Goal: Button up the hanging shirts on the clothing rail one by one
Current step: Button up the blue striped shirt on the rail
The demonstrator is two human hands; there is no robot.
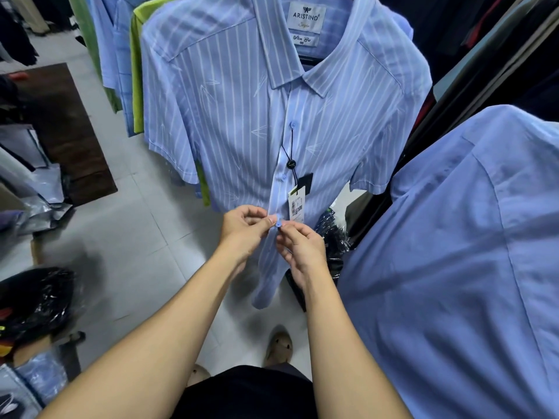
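**Button Could Slip Free**

Left of the button (278, 224), low on the hanging shirt (227, 116), the left hand (242, 228) pinched the placket. Right of the button, the right hand (298, 246) pinched the other edge. Slack cloth might have let the button slip out, or the tag (295, 207) above it might have snagged. Fingertips hid the buttonhole, and the rail was cut off.

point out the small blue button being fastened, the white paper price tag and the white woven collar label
small blue button being fastened (278, 224), head view, its face
white paper price tag (295, 207), head view, card's middle
white woven collar label (306, 15), head view, brand name
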